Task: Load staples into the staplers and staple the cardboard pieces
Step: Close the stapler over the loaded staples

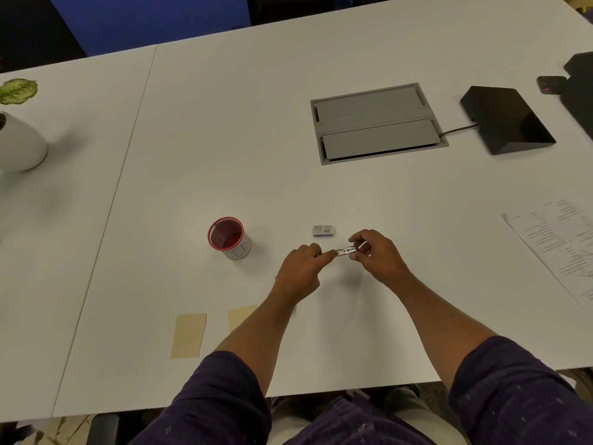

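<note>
A small metal stapler (pixel 346 251) is held just above the white table (pixel 337 194) between both hands. My left hand (pixel 300 271) pinches its left end with fingertips. My right hand (pixel 375 252) grips its right end, where a bit of red shows. A small grey staple box (pixel 324 230) lies just behind the hands. Two tan cardboard pieces lie near the front left: one (pixel 189 335) fully visible, the other (pixel 240 316) partly hidden by my left forearm.
A red-rimmed cup (pixel 229 237) stands left of the hands. A grey cable hatch (pixel 378 123) and a black wedge-shaped device (pixel 507 120) sit at the back right. Printed paper (pixel 558 242) lies at the right edge, and a white plant pot (pixel 19 142) stands far left.
</note>
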`<state>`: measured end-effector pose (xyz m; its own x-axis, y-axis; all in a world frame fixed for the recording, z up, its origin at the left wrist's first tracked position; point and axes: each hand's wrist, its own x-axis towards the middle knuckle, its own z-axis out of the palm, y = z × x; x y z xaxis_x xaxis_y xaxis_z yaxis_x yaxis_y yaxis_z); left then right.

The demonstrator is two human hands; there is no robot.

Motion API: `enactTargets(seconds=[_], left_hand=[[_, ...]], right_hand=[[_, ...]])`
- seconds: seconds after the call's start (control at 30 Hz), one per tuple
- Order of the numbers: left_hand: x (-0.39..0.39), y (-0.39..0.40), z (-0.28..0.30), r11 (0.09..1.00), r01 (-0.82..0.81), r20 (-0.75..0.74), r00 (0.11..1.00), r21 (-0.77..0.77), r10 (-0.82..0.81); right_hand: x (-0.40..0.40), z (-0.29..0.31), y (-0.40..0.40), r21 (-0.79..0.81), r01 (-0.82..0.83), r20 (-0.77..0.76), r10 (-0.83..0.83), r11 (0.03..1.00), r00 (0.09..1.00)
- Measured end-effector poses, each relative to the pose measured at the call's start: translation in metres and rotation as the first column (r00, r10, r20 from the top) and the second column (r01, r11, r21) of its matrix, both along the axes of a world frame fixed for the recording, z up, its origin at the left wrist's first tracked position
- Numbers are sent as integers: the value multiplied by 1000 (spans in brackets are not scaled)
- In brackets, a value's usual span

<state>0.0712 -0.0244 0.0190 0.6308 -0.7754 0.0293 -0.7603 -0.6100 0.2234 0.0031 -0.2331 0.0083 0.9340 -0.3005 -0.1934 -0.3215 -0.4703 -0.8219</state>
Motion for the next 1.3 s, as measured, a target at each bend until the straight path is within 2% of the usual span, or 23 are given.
enactTargets(seconds=[0.17,0.27,0.4,0.5,0.6,0.7,0.83,1.13,1.3], left_hand=[[-1,-3,2,1000,-13,-54,998,23,14],[1,0,-1,986,-167,-178,970,15,167],[8,4,-5,932,-361,-373,867,-17,329],[8,3,-5,846,-522,-540,745,-106,392],[3,0,-3,724,-658,-639,652,-208,409],[-2,-5,-1,634,-731,-699,591,-252,403],[-11,-14,2,567,-783,-729,541,-256,418],[-36,-20,-19,751,-634,-673,638,-184,374],[-36,-13,-24,792,-596,-663,646,-129,378]], right_hand=[[-2,-3,-1,-22,0,-34,-1,1000,999],[-3,-4,-5,-45,-16,-70,12,999,997],[-5,-7,-10,-37,4,-115,-8,999,993],[-9,-8,-11,42,28,-128,-22,999,991],[-9,-9,-10,91,22,-166,-7,996,986],[-9,-9,-8,144,32,-179,-5,989,984],[-10,-9,-2,272,35,-163,10,962,987],[-3,-8,21,396,64,-218,26,916,976],[-6,-7,26,444,64,-208,33,894,978]])
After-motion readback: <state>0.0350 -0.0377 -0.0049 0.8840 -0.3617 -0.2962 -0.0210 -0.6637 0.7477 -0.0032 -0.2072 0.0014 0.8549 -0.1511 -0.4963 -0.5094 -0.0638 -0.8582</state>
